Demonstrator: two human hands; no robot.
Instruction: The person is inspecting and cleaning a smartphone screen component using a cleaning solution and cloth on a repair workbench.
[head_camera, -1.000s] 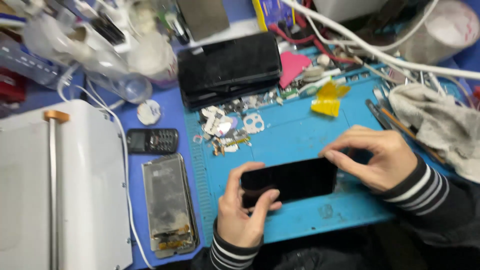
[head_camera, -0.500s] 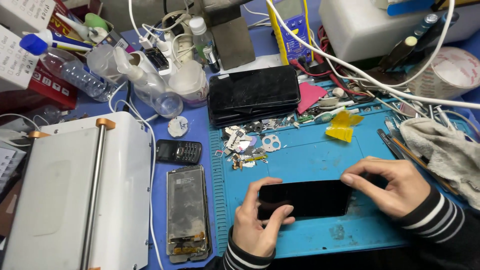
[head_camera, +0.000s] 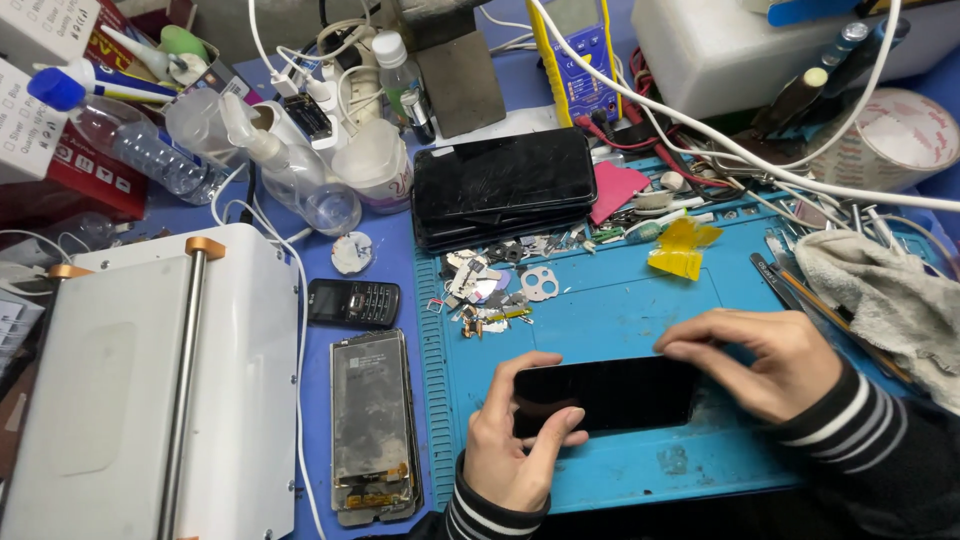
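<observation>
A black phone screen (head_camera: 610, 394) lies flat on the blue work mat (head_camera: 620, 310) near its front edge. My left hand (head_camera: 515, 440) grips the screen's left end, thumb on top and fingers curled around the edge. At the screen's right end my right hand (head_camera: 765, 360) rests with its fingertips pressing on the upper right corner. Both sleeves are black with white stripes.
An opened phone body (head_camera: 370, 425) and a small black keypad phone (head_camera: 353, 302) lie left of the mat. A white machine (head_camera: 140, 390) fills the left. Stacked dark phones (head_camera: 505, 185), small metal parts (head_camera: 490, 290), bottles, cables and a grey cloth (head_camera: 890, 300) crowd the back and right.
The view has shifted, so more of the back of the bench shows. Both hands stay on the black screen, which sits in nearly the same spot on the mat.
</observation>
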